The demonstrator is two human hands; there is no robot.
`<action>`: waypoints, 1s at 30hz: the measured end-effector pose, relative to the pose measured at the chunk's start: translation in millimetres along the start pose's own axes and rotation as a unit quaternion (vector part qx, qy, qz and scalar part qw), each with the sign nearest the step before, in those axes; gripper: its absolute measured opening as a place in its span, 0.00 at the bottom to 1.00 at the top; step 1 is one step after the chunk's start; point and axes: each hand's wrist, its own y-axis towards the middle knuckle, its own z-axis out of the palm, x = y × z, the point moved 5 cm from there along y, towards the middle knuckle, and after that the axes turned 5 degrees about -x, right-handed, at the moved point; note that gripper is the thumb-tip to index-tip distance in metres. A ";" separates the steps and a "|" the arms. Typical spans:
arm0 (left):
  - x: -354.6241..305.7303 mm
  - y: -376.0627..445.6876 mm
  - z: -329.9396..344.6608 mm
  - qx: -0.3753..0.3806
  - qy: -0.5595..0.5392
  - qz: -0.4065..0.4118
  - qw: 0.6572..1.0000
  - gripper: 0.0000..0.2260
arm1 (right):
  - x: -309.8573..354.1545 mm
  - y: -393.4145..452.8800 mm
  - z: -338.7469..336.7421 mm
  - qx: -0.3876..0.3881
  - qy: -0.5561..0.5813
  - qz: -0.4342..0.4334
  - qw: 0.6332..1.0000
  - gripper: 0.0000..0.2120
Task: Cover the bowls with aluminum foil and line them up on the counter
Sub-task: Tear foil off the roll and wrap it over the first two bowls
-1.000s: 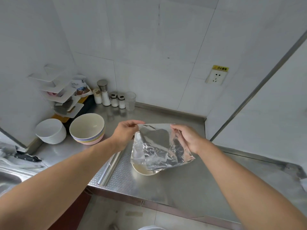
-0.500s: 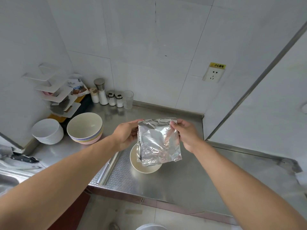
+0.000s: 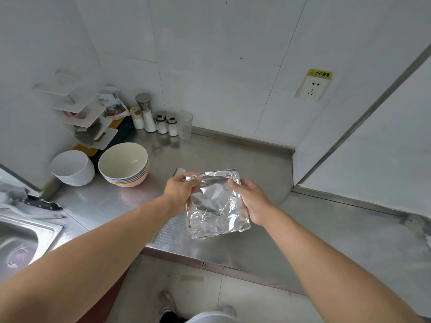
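Note:
A crinkled sheet of aluminum foil (image 3: 215,205) hangs over the steel counter (image 3: 314,234), held at its top edge by both hands. My left hand (image 3: 180,190) pinches the upper left corner and my right hand (image 3: 250,200) grips the right side. The foil hides the cream bowl that stood beneath it in the earlier frames. A stack of pastel bowls (image 3: 124,164) with a cream one on top stands at the left. Beside that stack sits a stack of white bowls (image 3: 73,169).
Salt shakers (image 3: 161,123) and a clear glass (image 3: 185,124) line the back wall. A white corner rack (image 3: 77,113) holds packets. The sink (image 3: 21,238) is at the left with a black-handled knife (image 3: 43,203) on its rim. A wall socket (image 3: 312,87) is on the right.
The foil was turned from slanting over the bowl to hanging nearly upright, then lowered in front of the bowl, which is now hidden. The camera view tilted down.

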 end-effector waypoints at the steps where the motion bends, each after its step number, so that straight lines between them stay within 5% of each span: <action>1: 4.8 0.3 -3.5 -0.008 -0.001 -0.006 1.000 0.14 | -11.8 -0.2 3.0 0.033 -0.026 0.024 0.999 0.14; 6: 28.3 7.2 -14.0 -0.056 0.049 -0.011 0.997 0.13 | -53.0 2.5 8.6 0.061 -0.009 0.044 0.997 0.05; 14: 55.7 35.1 -29.7 -0.071 0.147 0.010 0.987 0.11 | -71.4 26.6 14.7 -0.155 -0.130 -0.080 0.976 0.15; 20: 56.1 65.4 -32.5 -0.064 0.161 0.039 0.984 0.10 | -67.9 48.8 23.0 -0.181 -0.211 -0.106 0.955 0.16; 30: 53.5 103.1 -39.5 -0.037 0.150 0.024 0.988 0.06 | -52.3 74.6 23.6 -0.159 -0.131 -0.053 0.977 0.11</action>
